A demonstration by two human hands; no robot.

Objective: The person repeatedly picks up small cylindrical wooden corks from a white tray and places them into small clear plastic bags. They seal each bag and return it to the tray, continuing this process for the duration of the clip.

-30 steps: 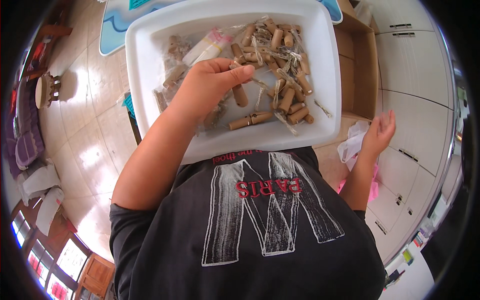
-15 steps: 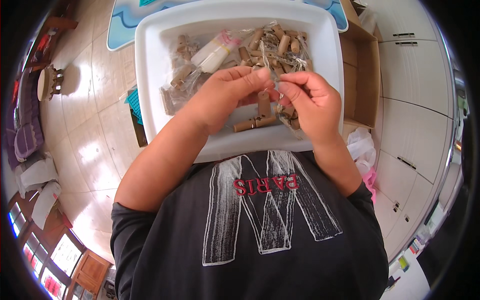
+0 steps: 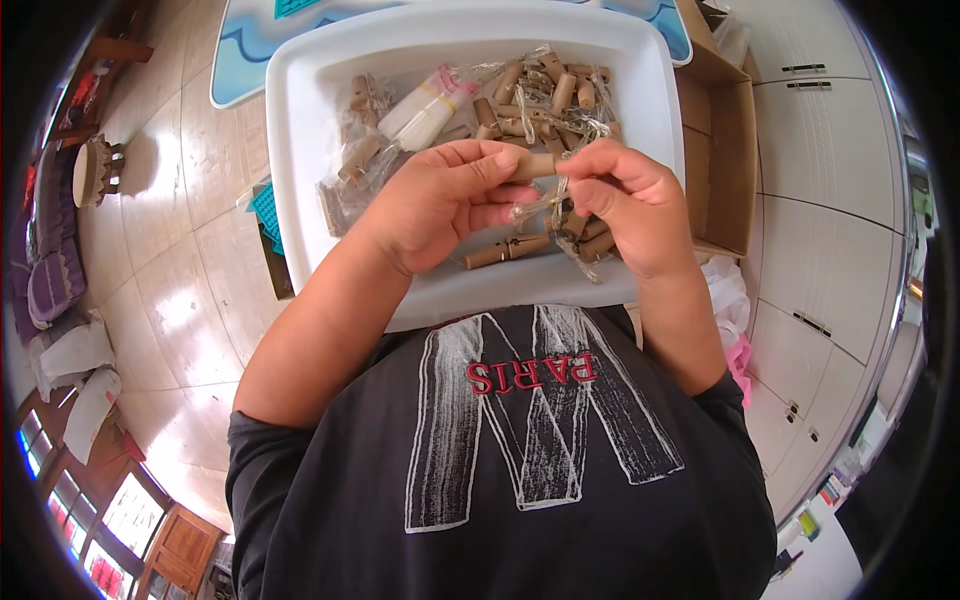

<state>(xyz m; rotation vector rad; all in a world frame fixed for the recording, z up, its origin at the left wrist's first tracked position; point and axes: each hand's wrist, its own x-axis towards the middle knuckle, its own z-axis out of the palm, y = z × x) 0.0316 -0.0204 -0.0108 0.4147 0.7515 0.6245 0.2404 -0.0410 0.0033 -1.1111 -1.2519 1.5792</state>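
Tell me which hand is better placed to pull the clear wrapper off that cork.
Right. The left hand pinches the brown cork at its fingertips, while the right hand already touches the clear wrapper hanging below it.

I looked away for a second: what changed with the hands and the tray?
The right hand came up from beside the body to meet the left hand over the white tray. Both now pinch one brown tube with clear wrap trailing. The tray and the loose tubes in it stayed put.
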